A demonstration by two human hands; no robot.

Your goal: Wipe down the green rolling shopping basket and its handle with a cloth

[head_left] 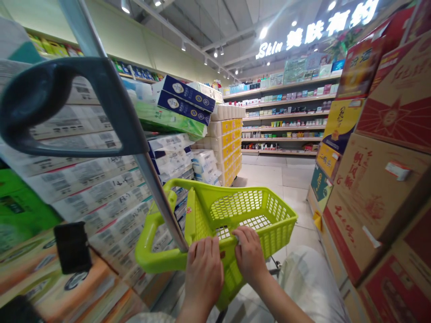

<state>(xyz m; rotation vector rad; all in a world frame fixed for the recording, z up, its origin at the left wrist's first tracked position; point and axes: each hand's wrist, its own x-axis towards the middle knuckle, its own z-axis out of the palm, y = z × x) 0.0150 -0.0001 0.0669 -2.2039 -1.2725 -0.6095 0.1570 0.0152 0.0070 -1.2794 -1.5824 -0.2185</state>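
Observation:
A lime-green plastic shopping cart with a lattice basket stands right in front of me. My left hand is closed over its near rim, fingers curled over the edge. Just to the right, my right hand grips the same rim, thumb and fingers bent over it. A metal pole slants down to the cart's edge beside my left hand. Higher on that pole sits a dark grey loop handle, which neither hand touches. The visible part of the basket shows only its lattice floor.
Stacked tissue packs line the left side, with blue boxes on top. Liquor cartons are piled high at right. Between them a tiled floor leads to cosmetics shelves. A black rectangular device is at lower left.

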